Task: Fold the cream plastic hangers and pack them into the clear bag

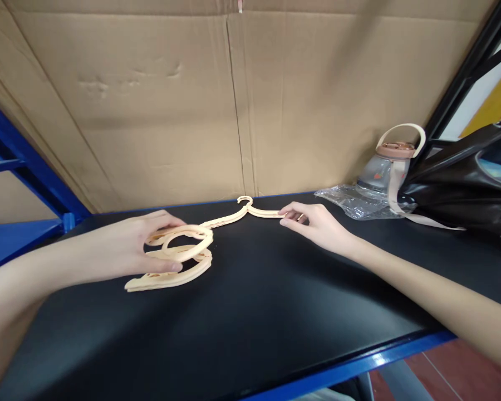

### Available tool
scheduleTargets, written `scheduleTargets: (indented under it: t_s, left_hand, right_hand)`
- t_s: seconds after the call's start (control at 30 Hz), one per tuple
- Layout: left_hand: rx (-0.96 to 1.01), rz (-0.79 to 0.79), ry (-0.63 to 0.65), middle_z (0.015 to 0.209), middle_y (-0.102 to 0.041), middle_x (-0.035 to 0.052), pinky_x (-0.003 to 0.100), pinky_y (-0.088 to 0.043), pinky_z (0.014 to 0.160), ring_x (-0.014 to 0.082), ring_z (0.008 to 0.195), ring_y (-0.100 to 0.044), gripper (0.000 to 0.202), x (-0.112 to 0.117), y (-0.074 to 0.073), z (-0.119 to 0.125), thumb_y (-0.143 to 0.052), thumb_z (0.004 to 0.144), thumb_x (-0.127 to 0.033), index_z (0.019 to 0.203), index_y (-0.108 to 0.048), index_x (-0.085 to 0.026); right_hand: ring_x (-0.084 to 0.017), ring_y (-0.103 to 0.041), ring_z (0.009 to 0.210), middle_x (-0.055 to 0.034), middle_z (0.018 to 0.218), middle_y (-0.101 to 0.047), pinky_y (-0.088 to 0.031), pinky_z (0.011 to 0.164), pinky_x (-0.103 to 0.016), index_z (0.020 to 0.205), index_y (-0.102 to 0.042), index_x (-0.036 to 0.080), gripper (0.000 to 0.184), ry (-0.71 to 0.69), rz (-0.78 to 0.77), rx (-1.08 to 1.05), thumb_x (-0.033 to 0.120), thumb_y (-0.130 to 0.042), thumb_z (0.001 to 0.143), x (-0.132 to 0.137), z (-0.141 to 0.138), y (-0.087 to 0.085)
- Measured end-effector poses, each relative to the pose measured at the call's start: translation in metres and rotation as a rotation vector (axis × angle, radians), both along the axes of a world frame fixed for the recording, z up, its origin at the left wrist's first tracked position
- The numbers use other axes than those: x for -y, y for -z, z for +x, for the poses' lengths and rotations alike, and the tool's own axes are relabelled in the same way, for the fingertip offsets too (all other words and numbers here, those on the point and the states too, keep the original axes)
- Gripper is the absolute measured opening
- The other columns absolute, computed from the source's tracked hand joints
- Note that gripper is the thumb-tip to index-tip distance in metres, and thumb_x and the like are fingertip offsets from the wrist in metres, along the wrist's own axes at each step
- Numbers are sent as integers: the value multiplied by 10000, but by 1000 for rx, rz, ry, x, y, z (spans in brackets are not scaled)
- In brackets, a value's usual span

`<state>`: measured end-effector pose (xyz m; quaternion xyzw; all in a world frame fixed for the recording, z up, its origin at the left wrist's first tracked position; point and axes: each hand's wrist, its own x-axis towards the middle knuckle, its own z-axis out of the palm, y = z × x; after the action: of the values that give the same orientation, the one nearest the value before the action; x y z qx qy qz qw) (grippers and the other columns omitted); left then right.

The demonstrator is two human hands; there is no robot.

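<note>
A cream folding clothes hanger point(229, 216) lies spread out on the black tabletop point(259, 312), its hook toward the cardboard at the back. My right hand point(313, 221) pinches the tip of its right arm between thumb and fingers. The left arm's outer end runs behind the things in my left hand point(144, 245). That hand is closed around a folded cream hanger point(187, 254), with curved parts showing past the fingers. Below it, another curved cream piece point(171, 280) rests on or close to the table; I cannot tell if it is separate.
Cardboard point(158, 111) walls off the back. At the right stand a clear bottle point(378, 170) with a loop handle and strap, a crumpled plastic bag point(354, 201) and a dark shiny bag point(451, 172). Blue metal frame point(37, 167) rises at the left; a blue edge point(359, 365) runs along the front.
</note>
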<state>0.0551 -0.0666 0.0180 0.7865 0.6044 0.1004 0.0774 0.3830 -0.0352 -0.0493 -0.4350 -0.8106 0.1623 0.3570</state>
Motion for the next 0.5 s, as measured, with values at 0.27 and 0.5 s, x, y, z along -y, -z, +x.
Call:
scheduleTargets:
  t_s: [0.27, 0.5]
  left_hand:
    - [-35, -6, 196, 1087, -641, -50, 250, -419, 786, 215, 958, -589, 401, -1, 14, -5, -582, 686, -309, 1080, -649, -269]
    - [-67, 52, 138, 1046, -649, -39, 272, -437, 762, 208, 869, -604, 393, -5, 26, -13, -546, 703, -340, 1072, -641, -243]
  right_hand:
    - [-160, -662, 787, -26, 900, -716, -498, 733, -283, 938, -646, 200, 161, -26, -11, 23, 315, -553, 875, 3, -3, 2]
    - [-157, -661, 758, -12, 820, -715, -485, 710, -276, 932, -652, 201, 155, -19, -12, 51, 300, -549, 873, 3, -3, 0]
